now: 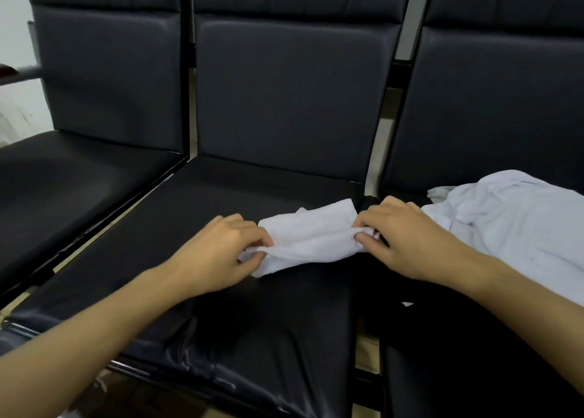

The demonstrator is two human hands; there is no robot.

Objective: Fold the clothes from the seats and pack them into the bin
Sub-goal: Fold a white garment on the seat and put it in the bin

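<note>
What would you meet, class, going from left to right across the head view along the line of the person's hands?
Left seat → left hand → small white cloth → right hand → white garment pile.

- small white cloth (308, 237) lies on middle seat (221, 291), stretched between both hands
- left hand (218, 253) pinches its left end, thumb and fingers curled on the fabric
- right hand (407, 243) pinches its right end, fingertips (363, 237) bunching the cloth
- crumpled white garment (512, 228) heaped on right seat (474, 370), just beside right hand
- dark fabric under right wrist, can't tell what
- left seat (63, 190) bare black cushion
- three black backrests (284, 95) behind
</note>
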